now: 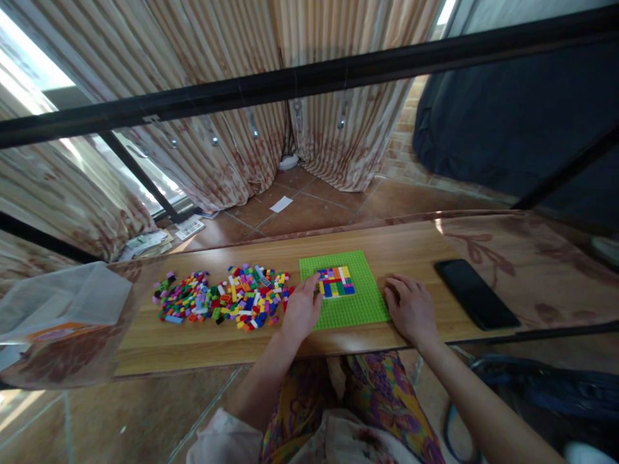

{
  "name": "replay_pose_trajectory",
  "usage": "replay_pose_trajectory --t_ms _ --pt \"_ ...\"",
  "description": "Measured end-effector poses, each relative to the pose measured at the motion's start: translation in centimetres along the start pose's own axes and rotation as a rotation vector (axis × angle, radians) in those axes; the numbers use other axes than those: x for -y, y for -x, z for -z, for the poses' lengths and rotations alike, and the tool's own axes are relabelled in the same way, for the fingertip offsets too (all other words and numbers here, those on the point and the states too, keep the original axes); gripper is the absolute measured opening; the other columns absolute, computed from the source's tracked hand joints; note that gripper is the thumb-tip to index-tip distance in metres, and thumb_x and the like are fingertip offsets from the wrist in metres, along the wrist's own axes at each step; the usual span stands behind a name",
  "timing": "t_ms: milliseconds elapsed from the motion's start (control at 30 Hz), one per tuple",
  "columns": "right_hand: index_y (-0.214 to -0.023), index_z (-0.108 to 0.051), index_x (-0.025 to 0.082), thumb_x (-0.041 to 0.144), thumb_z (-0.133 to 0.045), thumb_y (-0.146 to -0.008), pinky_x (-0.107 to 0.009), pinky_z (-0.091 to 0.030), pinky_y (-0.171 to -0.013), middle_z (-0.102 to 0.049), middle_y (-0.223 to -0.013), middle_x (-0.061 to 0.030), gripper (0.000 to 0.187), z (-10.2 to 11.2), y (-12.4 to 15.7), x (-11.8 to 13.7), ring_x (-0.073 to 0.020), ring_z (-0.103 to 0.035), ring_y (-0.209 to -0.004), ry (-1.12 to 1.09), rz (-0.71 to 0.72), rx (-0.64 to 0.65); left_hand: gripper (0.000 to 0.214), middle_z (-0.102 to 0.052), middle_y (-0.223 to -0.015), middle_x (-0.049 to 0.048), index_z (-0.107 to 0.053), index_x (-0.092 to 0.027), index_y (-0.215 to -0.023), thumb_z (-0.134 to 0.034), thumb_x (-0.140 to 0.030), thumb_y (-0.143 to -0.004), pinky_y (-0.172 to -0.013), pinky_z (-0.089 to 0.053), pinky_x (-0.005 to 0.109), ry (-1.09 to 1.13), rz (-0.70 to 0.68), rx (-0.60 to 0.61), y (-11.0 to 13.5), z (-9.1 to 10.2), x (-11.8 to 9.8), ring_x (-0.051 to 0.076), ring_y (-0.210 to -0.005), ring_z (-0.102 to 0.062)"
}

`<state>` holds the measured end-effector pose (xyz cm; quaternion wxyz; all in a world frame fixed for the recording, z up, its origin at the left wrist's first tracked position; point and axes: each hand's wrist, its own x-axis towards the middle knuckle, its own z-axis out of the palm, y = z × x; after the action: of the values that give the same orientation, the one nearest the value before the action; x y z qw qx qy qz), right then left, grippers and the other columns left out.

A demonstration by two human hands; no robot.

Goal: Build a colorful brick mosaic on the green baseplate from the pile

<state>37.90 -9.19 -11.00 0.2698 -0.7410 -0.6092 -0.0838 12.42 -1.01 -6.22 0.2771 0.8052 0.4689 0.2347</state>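
A green studded baseplate (348, 314) lies on the wooden board, bearing a flat block of multicoloured toy bricks (337, 282) near its middle. My left hand (302, 310) rests over the plate's left edge. Its thumb and forefinger are bent close together at the left side of the brick block; any small piece between them is too small to make out. At the plate's right edge, my right hand (411, 308) lies on the board, fingers loosely bent and holding nothing. Left of my left hand spreads a pile of loose toy bricks (251, 296) in many colours.
A black phone (476, 294) lies at the board's right. At the far left stands a translucent plastic box (97, 293). A dark metal rail (271, 87) crosses beyond the wooden board (203, 354), before striped curtains (232, 38).
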Motion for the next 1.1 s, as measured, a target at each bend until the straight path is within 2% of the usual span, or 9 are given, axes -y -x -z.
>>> replay_pose_trajectory --t_ms 367,533,1100 --pt "-0.107 -0.065 0.016 0.031 -0.047 -0.092 -0.044 -0.042 -0.092 -0.064 -0.117 -0.0131 0.028 0.0 0.0 0.1 -0.0273 -0.054 -0.108 0.013 -0.013 -0.008 0.056 -0.067 -0.115 0.0086 -0.042 -0.02 -0.139 -0.053 -0.01 -0.085 -0.095 -0.05 0.042 -0.007 0.006 -0.094 0.4 -1.0 0.7 0.022 -0.104 -0.063" --pt "-0.107 -0.065 0.017 0.031 -0.047 -0.092 -0.044 -0.042 -0.091 -0.065 -0.116 -0.0131 0.027 -0.1 0.1 0.0 -0.0274 -0.054 -0.108 0.008 -0.008 -0.006 0.062 -0.068 -0.114 0.008 -0.039 -0.02 -0.14 -0.055 -0.008 -0.082 -0.092 -0.051 0.041 0.032 0.038 -0.107 0.5 -1.0 0.9 0.02 -0.094 -0.064" --pt "-0.105 -0.066 0.016 0.031 -0.047 -0.093 -0.043 -0.043 -0.091 -0.065 -0.116 -0.0127 0.027 0.0 0.0 0.3 -0.0275 -0.054 -0.107 0.028 -0.013 -0.017 0.047 -0.07 -0.103 0.0066 -0.05 -0.017 -0.128 -0.057 -0.009 -0.082 -0.083 -0.056 0.032 0.236 0.05 -0.163 0.0 -0.9 -0.1 0.016 -0.089 -0.068"
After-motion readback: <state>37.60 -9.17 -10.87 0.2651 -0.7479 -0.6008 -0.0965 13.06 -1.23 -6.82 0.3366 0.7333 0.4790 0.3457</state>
